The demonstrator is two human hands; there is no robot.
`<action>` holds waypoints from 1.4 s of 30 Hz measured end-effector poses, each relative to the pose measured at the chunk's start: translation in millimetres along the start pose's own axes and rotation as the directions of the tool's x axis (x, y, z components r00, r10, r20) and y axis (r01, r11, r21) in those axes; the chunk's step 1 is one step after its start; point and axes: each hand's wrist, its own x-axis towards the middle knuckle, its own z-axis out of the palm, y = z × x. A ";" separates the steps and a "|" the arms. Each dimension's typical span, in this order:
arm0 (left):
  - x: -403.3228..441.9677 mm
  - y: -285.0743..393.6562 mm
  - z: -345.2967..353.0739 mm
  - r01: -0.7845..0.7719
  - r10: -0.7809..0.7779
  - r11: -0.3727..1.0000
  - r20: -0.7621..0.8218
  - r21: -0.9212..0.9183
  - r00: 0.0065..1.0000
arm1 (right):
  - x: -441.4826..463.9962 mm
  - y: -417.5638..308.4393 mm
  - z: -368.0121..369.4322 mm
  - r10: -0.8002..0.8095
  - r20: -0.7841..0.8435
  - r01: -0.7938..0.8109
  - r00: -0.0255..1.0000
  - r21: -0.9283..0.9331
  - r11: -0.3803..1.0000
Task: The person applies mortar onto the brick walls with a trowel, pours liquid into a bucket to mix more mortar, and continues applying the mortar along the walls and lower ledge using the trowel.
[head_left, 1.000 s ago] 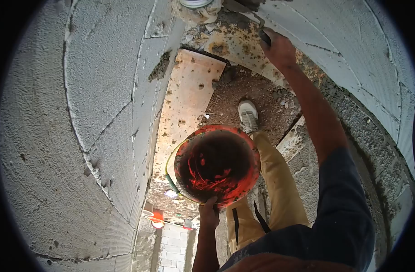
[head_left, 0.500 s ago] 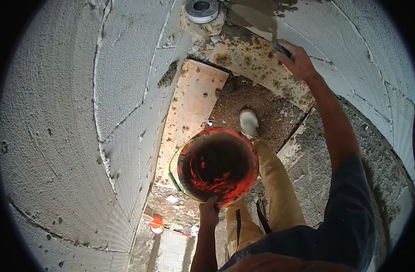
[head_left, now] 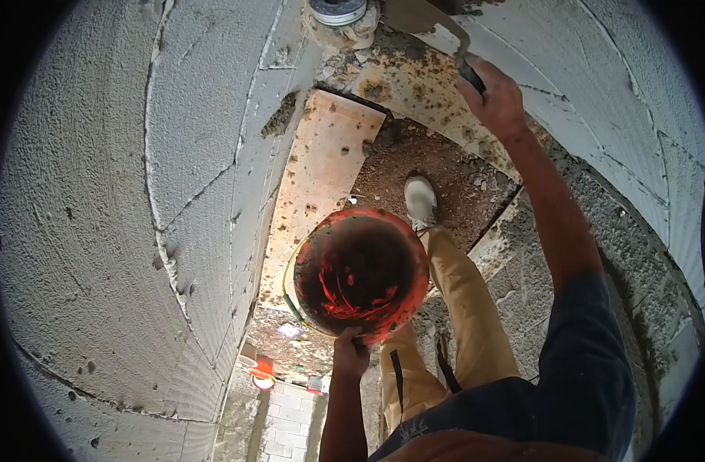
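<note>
My left hand [head_left: 351, 355] grips the near rim of a red bucket [head_left: 402, 322], which is tilted so that its dark inside, smeared with mortar, faces me. A wire handle with a green grip hangs at the bucket's left side. Up at the top right, my right hand [head_left: 494, 98] is closed round the dark handle of a trowel [head_left: 462, 46]. The trowel's blade lies near the wet grey patch at the foot of the right wall, and its far end is cut off by the frame's top edge.
Rough grey block walls [head_left: 206, 138] rise at left and right. A round pipe end [head_left: 338, 11] stands at the top. Stained boards [head_left: 325, 146] lie around reddish soil [head_left: 414, 154]. Below left, a small orange bucket [head_left: 263, 371] stands far down near white blocks [head_left: 289, 420].
Since half a second ago, my right hand and the trowel have shifted slightly left and the blade is turned differently. The bucket has moved a little left and up, still in my left hand.
</note>
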 end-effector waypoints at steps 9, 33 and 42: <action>-22.3 1.9 20.9 -0.114 0.099 0.958 0.069 0.265 0.993 | -91.1 -110.4 -115.2 0.406 0.444 -0.466 0.799 0.032 0.884; -417.4 -9.6 -117.6 -0.977 0.856 0.188 0.504 -0.101 0.112 | -215.8 -609.4 -396.8 -0.653 0.476 0.808 0.589 -0.344 0.478; -487.9 -30.0 -178.7 -0.875 0.850 -0.205 0.363 -0.438 -0.381 | -234.1 -688.6 -513.1 -0.453 0.536 0.697 0.712 -0.470 0.541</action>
